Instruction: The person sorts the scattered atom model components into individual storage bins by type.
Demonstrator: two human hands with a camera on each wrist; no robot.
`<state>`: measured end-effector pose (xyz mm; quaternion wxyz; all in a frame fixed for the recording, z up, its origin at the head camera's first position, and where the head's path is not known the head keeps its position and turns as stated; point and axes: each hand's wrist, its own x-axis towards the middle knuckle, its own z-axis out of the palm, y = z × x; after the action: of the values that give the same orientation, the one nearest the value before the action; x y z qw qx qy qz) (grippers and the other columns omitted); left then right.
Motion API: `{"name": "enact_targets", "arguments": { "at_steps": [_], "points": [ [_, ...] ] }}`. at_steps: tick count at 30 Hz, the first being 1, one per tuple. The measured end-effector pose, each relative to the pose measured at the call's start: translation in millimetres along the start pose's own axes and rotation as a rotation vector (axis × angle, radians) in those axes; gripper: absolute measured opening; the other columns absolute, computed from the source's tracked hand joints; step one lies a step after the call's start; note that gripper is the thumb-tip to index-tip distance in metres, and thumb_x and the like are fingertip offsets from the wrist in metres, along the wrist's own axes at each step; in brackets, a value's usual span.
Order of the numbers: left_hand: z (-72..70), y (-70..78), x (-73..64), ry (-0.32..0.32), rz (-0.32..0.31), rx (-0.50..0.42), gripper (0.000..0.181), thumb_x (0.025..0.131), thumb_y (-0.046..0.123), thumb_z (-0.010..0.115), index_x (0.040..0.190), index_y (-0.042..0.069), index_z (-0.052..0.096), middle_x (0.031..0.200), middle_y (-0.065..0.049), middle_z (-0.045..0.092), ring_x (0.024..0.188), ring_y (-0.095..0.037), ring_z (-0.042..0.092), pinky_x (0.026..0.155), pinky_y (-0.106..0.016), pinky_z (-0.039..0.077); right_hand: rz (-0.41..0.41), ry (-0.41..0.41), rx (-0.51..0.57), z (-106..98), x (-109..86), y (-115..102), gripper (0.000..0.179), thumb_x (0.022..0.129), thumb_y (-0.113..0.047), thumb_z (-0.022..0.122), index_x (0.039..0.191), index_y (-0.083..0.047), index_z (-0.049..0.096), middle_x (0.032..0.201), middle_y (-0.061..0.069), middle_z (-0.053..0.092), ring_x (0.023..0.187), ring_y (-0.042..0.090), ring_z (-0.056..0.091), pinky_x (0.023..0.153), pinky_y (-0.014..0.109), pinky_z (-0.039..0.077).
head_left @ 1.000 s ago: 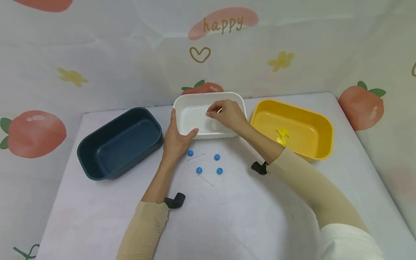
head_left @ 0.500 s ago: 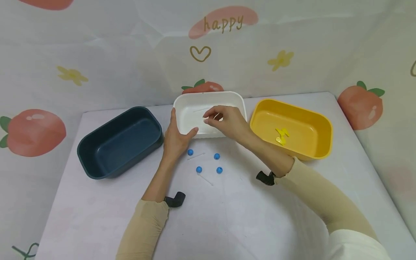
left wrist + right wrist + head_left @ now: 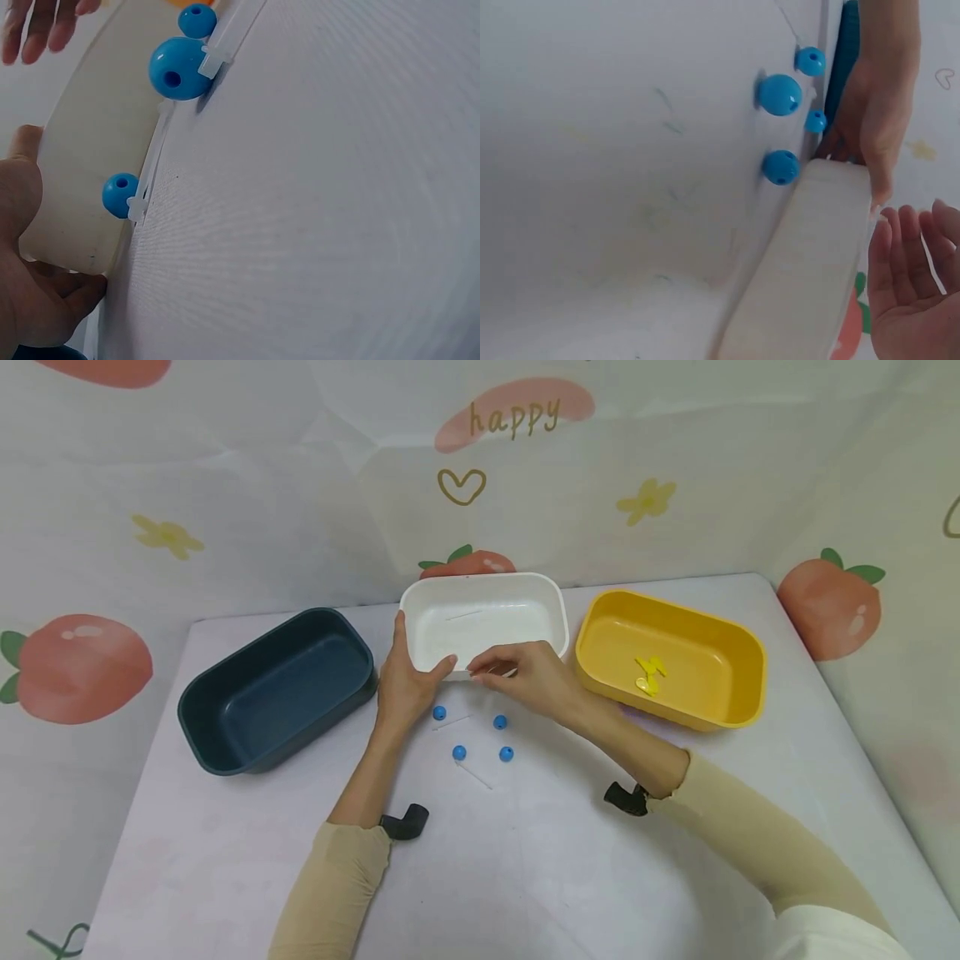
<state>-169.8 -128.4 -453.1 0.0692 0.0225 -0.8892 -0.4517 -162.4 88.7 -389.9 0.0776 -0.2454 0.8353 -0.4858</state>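
Note:
My left hand (image 3: 405,687) grips the left end of a white plastic bin (image 3: 517,597), thumb over its near rim. My right hand (image 3: 536,677) is at the bin's near rim, its fingertips pinching a thin translucent plastic strip (image 3: 880,214), of which only a small end shows. Another thin strip (image 3: 463,615) lies inside the bin. On the table in front are several blue balls with holes (image 3: 507,753), and two more strips, the nearer one a slanted strip (image 3: 475,775). The left wrist view shows a wider tab end (image 3: 214,61) on one strip.
A dark blue bin (image 3: 277,693) stands on the left. To the right, a yellow bin (image 3: 720,668) holds small yellow pieces (image 3: 649,675). A printed cloth backdrop (image 3: 360,510) rises behind the table. Black wrist cameras are strapped to both forearms.
My right hand has moved from inside the white bin toward me, up to its near rim, with the strip in its fingertips. My left hand has stayed on the bin.

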Motion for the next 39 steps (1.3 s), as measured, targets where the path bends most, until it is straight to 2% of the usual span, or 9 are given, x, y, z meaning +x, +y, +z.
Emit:
{"name": "enact_targets", "arguments": {
  "at_steps": [6, 12, 18, 24, 33, 39],
  "points": [
    [-0.3, 0.2, 0.1, 0.006, -0.008, 0.01, 0.105, 0.084, 0.041, 0.077, 0.161, 0.016, 0.01, 0.151, -0.014, 0.044, 0.13, -0.031, 0.049, 0.102, -0.054, 0.041, 0.023, -0.05, 0.007, 7.8, -6.7, 10.0, 0.02, 0.089, -0.017, 0.076, 0.107, -0.009, 0.077, 0.093, -0.005, 0.075, 0.083, 0.009, 0.067, 0.077, 0.024, 0.055],
    [-0.1, 1.5, -1.1, 0.002, -0.024, 0.016, 0.105, 0.084, 0.041, 0.077, 0.161, 0.016, 0.01, 0.151, -0.015, 0.044, 0.131, -0.031, 0.049, 0.103, -0.055, 0.04, 0.038, -0.112, 0.056, 17.6, -11.9, 23.7, 0.02, 0.09, -0.01, 0.074, 0.109, -0.007, 0.076, 0.098, -0.002, 0.075, 0.086, 0.009, 0.069, 0.079, 0.024, 0.055],
    [0.9, 0.9, -0.7, 0.008, -0.017, 0.014, 0.104, 0.085, 0.041, 0.077, 0.161, 0.016, 0.01, 0.151, -0.016, 0.044, 0.132, -0.031, 0.048, 0.103, -0.054, 0.041, 0.034, -0.141, 0.075, 25.9, -13.6, 31.7, 0.023, 0.088, -0.009, 0.075, 0.111, -0.003, 0.074, 0.101, 0.003, 0.074, 0.09, 0.012, 0.069, 0.083, 0.025, 0.055],
    [1.2, 1.3, -0.9, 0.012, -0.034, 0.014, 0.104, 0.085, 0.041, 0.077, 0.161, 0.018, 0.011, 0.151, -0.015, 0.044, 0.131, -0.031, 0.048, 0.103, -0.054, 0.041, 0.081, -0.204, 0.032, 33.3, -11.2, 35.0, 0.029, 0.086, -0.009, 0.077, 0.114, -0.002, 0.073, 0.105, 0.006, 0.074, 0.097, 0.012, 0.069, 0.086, 0.024, 0.054],
    [1.6, 0.9, -0.6, 0.01, -0.03, 0.015, 0.104, 0.085, 0.042, 0.077, 0.161, 0.018, 0.01, 0.151, -0.014, 0.044, 0.131, -0.03, 0.048, 0.103, -0.054, 0.04, 0.048, -0.173, -0.096, 41.2, -9.3, 41.9, 0.027, 0.084, -0.014, 0.08, 0.11, -0.007, 0.076, 0.1, -0.001, 0.075, 0.087, 0.008, 0.067, 0.081, 0.022, 0.053],
    [0.8, -0.6, 0.2, 0.013, -0.026, 0.025, 0.104, 0.084, 0.044, 0.076, 0.161, 0.018, 0.011, 0.151, -0.014, 0.044, 0.131, -0.03, 0.048, 0.103, -0.053, 0.04, 0.036, -0.158, -0.137, 45.8, -6.5, 43.2, 0.024, 0.084, -0.011, 0.081, 0.107, -0.008, 0.077, 0.097, -0.001, 0.074, 0.084, 0.009, 0.064, 0.079, 0.021, 0.052]
  ]
}}
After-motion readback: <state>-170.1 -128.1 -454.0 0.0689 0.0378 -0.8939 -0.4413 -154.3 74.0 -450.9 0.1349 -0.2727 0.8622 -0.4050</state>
